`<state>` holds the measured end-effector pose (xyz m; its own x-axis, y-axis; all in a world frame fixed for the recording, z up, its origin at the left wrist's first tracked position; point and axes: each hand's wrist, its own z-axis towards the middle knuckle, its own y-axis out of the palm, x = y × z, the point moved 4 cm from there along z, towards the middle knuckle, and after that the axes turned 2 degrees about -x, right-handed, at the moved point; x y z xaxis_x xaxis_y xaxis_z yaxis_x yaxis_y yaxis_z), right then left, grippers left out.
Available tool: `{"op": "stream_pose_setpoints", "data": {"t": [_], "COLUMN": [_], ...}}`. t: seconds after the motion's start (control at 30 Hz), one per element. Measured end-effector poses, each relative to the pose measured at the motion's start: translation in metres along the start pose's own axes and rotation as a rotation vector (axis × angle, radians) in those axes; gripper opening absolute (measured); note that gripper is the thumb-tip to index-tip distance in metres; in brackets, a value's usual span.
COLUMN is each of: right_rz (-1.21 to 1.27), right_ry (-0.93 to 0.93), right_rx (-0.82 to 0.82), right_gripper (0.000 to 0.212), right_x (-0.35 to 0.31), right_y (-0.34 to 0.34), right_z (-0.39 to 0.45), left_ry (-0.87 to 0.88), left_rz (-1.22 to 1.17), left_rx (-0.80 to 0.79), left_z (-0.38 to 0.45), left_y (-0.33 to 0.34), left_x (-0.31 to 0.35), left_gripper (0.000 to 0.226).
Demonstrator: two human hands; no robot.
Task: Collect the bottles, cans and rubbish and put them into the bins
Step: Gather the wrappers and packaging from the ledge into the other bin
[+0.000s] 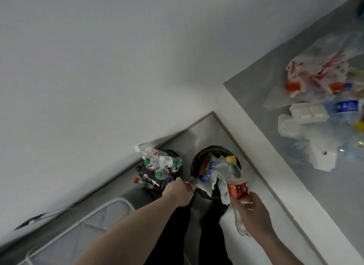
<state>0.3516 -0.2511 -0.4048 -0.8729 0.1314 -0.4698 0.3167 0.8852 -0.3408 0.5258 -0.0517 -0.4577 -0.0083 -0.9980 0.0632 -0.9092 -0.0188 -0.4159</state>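
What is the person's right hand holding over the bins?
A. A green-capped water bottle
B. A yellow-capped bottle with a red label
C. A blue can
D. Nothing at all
B: the right hand grips the base of a clear bottle with a yellow cap and red label, held at the edge of the right bin.

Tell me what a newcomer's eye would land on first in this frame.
Probably the right hand, low and right of centre, gripping a yellow-capped bottle with a red label over the right bin, which holds paper rubbish. Beside it the left hand reaches the left bin, piled with bottles. More rubbish, including a plastic bag, lies on the grey table at right.
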Motion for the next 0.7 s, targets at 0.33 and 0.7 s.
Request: {"op": "stream_pose_setpoints", "data": {"t": [0.33, 0.7], "right_rz": [-0.018, -0.033], "right_ry": [-0.002, -0.019], "right_rx": [-0.049, -0.061], "right_gripper": [0.027, 0.033], "right_x": [0.019, 0.012], "right_y": [0.064, 0.092], "right_z": [0.085, 0.129], "left_ry": [0.062, 0.181], "left_rz": [0.366, 0.769], "left_rx": [0.140, 0.203], "left_z": [0.120, 0.153], "left_y": [-0.024, -0.013], "left_x": [-0.035, -0.040], "left_gripper": [0.044, 0.044]}}
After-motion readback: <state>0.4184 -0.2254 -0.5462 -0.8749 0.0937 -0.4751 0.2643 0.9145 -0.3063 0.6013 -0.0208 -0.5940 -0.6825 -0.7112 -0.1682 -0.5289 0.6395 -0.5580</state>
